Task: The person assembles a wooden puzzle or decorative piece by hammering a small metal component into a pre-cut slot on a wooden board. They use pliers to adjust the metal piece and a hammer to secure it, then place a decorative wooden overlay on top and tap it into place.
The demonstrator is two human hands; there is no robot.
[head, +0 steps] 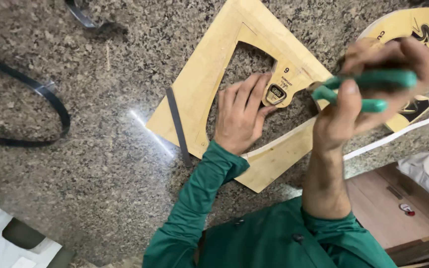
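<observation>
We've got our left hand (241, 118) flat, palm down, 4 fingers (254, 92) stretched forward and close together, pointing away from us. Its wrist bends slightly, and the left forearm runs back toward our chest in a green sleeve (202, 191) that reaches the wrist. Our right hand (373, 89) is up higher and a bit blurred, curled in a tight fist grip, knuckles outward, thumb (344, 101) pointing down along the front. The right forearm (326, 183) is bare, sleeve pushed back near the elbow, rising almost straight from our body. Both hands sit near each other, not touching.
</observation>
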